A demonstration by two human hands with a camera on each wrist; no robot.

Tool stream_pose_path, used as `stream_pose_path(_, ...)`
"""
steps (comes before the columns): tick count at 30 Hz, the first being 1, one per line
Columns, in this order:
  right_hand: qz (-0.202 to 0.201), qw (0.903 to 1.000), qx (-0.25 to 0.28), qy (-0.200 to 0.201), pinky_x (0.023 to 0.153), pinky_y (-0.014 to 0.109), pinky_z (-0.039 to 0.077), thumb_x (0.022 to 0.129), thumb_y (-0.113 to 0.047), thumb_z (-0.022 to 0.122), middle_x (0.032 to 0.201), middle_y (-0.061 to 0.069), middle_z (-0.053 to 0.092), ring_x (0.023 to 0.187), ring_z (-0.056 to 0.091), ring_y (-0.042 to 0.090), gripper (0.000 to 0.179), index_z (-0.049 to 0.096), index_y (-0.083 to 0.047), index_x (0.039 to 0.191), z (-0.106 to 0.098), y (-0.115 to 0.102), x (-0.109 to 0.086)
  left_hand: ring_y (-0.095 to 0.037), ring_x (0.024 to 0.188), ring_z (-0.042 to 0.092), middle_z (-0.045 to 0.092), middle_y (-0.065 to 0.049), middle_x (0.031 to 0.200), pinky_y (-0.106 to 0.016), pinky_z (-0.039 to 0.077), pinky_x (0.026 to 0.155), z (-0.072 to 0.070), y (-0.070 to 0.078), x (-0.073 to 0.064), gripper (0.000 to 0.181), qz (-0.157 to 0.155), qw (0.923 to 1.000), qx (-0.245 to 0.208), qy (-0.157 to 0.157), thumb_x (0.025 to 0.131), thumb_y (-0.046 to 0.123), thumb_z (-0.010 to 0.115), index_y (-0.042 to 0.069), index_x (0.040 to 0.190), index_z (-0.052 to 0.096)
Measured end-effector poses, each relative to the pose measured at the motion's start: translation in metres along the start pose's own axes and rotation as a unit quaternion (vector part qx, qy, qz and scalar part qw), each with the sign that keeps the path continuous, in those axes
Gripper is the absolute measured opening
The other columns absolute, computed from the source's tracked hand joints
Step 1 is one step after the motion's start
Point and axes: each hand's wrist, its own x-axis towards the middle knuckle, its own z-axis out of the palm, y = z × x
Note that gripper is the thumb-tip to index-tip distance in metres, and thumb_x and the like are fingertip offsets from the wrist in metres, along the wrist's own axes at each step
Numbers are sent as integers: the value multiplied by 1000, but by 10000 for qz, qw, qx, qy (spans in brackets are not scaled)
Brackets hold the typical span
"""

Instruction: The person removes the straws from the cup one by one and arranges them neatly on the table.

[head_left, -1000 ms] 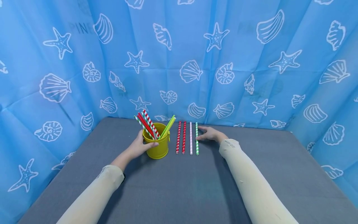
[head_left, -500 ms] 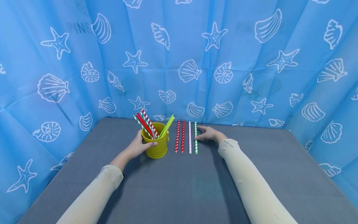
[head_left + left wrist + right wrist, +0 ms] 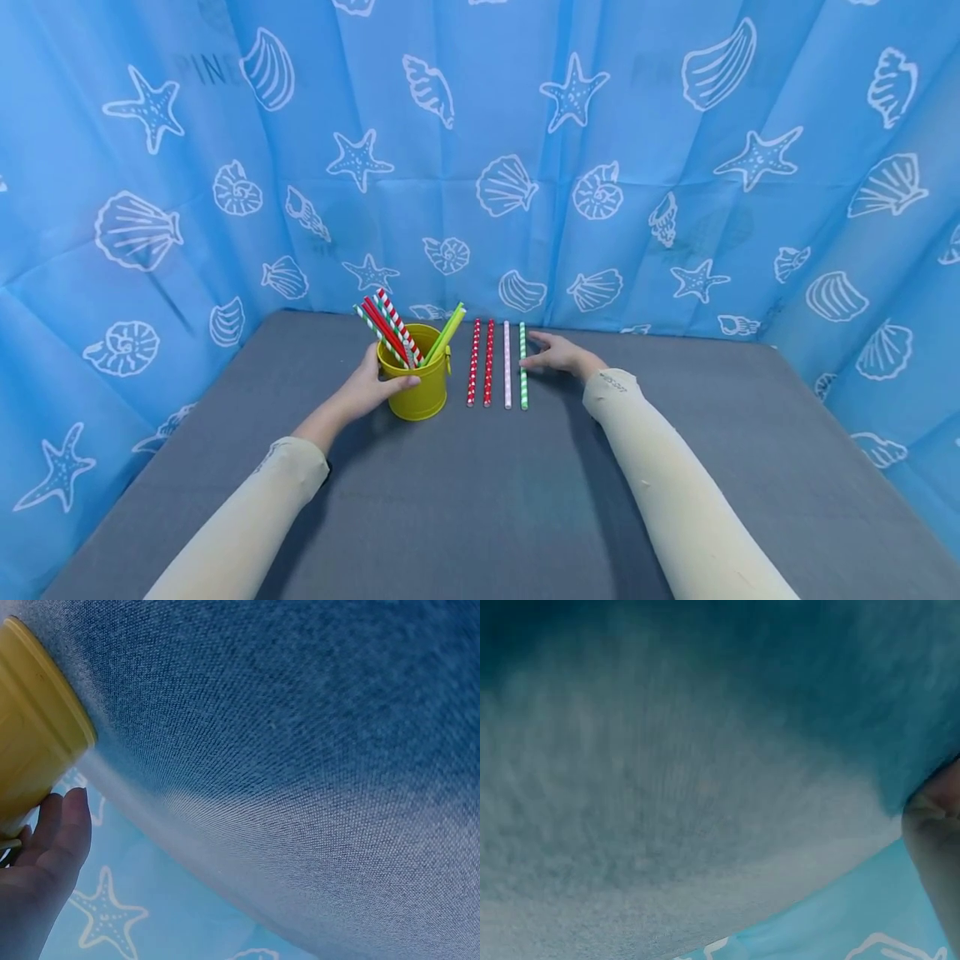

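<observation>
A yellow bucket (image 3: 417,393) stands on the table, holding red, red-and-white, green-and-white and lime-green straws (image 3: 447,335) that lean out of its rim. My left hand (image 3: 365,387) grips its left side, thumb across the front; the left wrist view shows fingers (image 3: 71,825) against the bucket wall (image 3: 37,712). To its right lie two red dotted straws (image 3: 488,364), a pale pink straw (image 3: 507,367) and a green-and-white striped straw (image 3: 523,383), side by side. My right hand (image 3: 561,354) is at the striped straw's right side, fingers and thumb spread along it.
The grey table (image 3: 465,500) reaches back to a blue curtain (image 3: 637,125) printed with white shells and starfish, which also closes off both sides. The bucket's handle joint (image 3: 448,360) sticks out on its right side.
The head view shifts slightly, moving the whole scene a little left and up. Both hands, the bucket and the lying straws keep their places relative to each other.
</observation>
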Motion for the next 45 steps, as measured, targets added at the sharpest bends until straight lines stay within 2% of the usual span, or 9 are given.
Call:
stream_pose_path(5, 126, 9993, 322, 122, 109, 54, 30, 93, -34, 64, 156, 23, 20, 139, 29, 42, 82, 16, -12, 156, 0, -3, -8, -39, 138, 24, 22, -24, 149, -57, 19, 113, 0, -1, 0, 93, -39, 10000, 46, 25, 91, 41, 67, 1, 149, 5)
stream_pose_path(9, 111, 9961, 805, 351, 104, 55, 36, 95, -32, 62, 154, 27, 21, 134, 36, 43, 79, 15, -11, 156, -3, -7, -21, -39, 137, 25, 23, -24, 149, -57, 19, 113, 2, 0, 0, 94, -80, 9999, 73, 63, 91, 42, 67, 1, 149, 5)
stream_pose_path(16, -313, 9862, 1455, 723, 104, 55, 37, 96, -31, 60, 150, 26, 31, 130, 41, 41, 75, 19, -8, 155, -5, -23, -44, -39, 137, 25, 22, -24, 149, -57, 19, 113, 1, 2, -1, 94, -73, 9999, 78, 66, 91, 42, 67, 2, 149, 5)
stream_pose_path(23, -580, 9733, 2024, 911, 100, 52, 41, 97, -32, 59, 144, 21, 41, 125, 45, 39, 70, 25, -8, 154, 5, -45, -58, -40, 138, 24, 23, -24, 149, -57, 19, 113, 1, 4, -1, 94, -102, 9999, 91, 67, 91, 42, 67, 2, 149, 5)
stream_pose_path(28, -764, 9685, 2150, 996, 84, 38, 51, 97, -30, 59, 138, 19, 46, 116, 51, 35, 64, 32, -8, 151, 15, -62, -67, -40, 138, 24, 22, -24, 150, -57, 18, 113, 0, 4, -2, 94, -112, 9999, 91, 61, 91, 40, 67, 2, 150, 5)
stream_pose_path(32, -974, 9625, 2308, 1042, 74, 28, 51, 97, -29, 59, 134, 18, 50, 106, 57, 27, 59, 39, -8, 148, 23, -72, -70, -39, 138, 24, 22, -24, 150, -57, 18, 113, -1, 4, -3, 93, -95, 9999, 66, 61, 91, 38, 68, 2, 150, 5)
stream_pose_path(37, -1111, 9577, 2471, 967, 83, 35, 51, 98, -29, 59, 131, 16, 54, 101, 58, 22, 52, 47, -6, 142, 33, -82, -73, -39, 138, 24, 22, -24, 150, -57, 18, 113, -2, 3, -2, 93, -41, 10000, 51, 65, 91, 38, 68, 2, 150, 5)
stream_pose_path(41, -1196, 9561, 2499, 957, 89, 43, 49, 97, -29, 60, 128, 14, 56, 106, 57, 27, 49, 51, -5, 138, 43, -90, -72, -39, 138, 24, 22, -24, 150, -57, 18, 113, -2, 2, 0, 93, -9, 10000, 57, 74, 91, 39, 68, 2, 149, 5)
stream_pose_path(45, -1260, 9534, 2560, 983, 83, 38, 49, 96, -28, 63, 123, 12, 59, 108, 57, 28, 45, 55, -6, 134, 53, -95, -71, -39, 138, 25, 23, -24, 149, -57, 18, 113, 0, 1, 0, 92, -17, 9999, 71, 77, 91, 38, 68, 2, 149, 5)
